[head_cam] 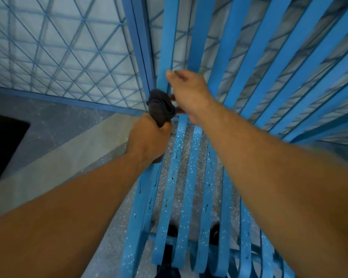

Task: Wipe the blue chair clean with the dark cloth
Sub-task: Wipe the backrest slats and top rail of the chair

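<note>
Your left hand (149, 137) is gripping the dark cloth (160, 107), bunched soft fabric, at the blue chair's (189, 177) rear-left seat corner. Its flat painted slats are showing speckles. Your right hand (189, 93) is blurring, so I can't tell its grip.

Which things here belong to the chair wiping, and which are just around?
In the job: blue chair, dark cloth, left hand gripping it, right hand at the back slats.
Just around: blue lattice panel, dark patch on the floor, shoes under the seat.
</note>
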### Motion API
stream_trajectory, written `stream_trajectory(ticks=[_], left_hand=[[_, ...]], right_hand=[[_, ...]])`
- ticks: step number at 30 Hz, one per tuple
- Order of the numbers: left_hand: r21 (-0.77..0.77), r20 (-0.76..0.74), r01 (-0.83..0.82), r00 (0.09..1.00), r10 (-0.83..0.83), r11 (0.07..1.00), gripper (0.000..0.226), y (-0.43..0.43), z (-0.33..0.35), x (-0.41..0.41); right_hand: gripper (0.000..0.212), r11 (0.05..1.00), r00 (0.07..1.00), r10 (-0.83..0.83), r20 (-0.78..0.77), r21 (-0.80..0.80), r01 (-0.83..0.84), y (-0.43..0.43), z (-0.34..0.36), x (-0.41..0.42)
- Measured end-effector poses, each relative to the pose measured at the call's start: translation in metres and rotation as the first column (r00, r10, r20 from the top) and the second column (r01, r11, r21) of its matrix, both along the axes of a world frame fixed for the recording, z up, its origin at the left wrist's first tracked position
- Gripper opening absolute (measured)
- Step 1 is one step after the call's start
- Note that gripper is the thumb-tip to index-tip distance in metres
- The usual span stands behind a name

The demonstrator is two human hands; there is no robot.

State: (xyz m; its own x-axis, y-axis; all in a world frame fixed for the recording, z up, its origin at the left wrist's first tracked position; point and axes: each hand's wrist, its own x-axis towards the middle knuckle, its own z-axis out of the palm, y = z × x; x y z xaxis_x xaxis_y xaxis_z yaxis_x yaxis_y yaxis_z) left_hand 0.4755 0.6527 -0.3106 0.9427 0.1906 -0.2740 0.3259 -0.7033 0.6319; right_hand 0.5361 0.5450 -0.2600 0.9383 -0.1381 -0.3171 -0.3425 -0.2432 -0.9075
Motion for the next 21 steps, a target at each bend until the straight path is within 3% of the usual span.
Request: stream_trajectory(ticks=[2, 4, 13, 18, 21], left_hand=[[0.01, 0.005, 0.035, 0.999, -0.035, 0.999, 0.025, 0.0, 0.003, 0.002], [-0.007, 0.025, 0.042, 0.999, -0.042, 0.999, 0.027, -0.002, 0.006, 0.005], [-0.016, -0.032, 0.093, 0.995, -0.094, 0.996, 0.027, 0.008, 0.001, -0.018], [-0.045, 0.041, 0.107, 0.994, -0.105, 0.993, 0.014, 0.001, 0.007, 0.002], [-0.075, 0.062, 0.11, 0.992, -0.106, 0.991, 0.021, 0.001, 0.006, 0.005]], right_hand=[[0.037, 0.979, 0.977, 0.005, -0.213, 0.198, 0.038, -0.004, -0.013, -0.025], [0.039, 0.953, 0.945, 0.04, -0.324, 0.296, 0.061, -0.007, -0.023, -0.037], [0.026, 0.963, 0.931, 0.1, -0.351, 0.27, -0.002, 0.009, -0.021, -0.036], [0.032, 0.957, 0.877, 0.187, -0.442, 0.283, -0.061, 0.0, -0.016, -0.024], [0.029, 0.958, 0.852, 0.233, -0.468, 0.263, -0.118, -0.004, -0.011, -0.018]])
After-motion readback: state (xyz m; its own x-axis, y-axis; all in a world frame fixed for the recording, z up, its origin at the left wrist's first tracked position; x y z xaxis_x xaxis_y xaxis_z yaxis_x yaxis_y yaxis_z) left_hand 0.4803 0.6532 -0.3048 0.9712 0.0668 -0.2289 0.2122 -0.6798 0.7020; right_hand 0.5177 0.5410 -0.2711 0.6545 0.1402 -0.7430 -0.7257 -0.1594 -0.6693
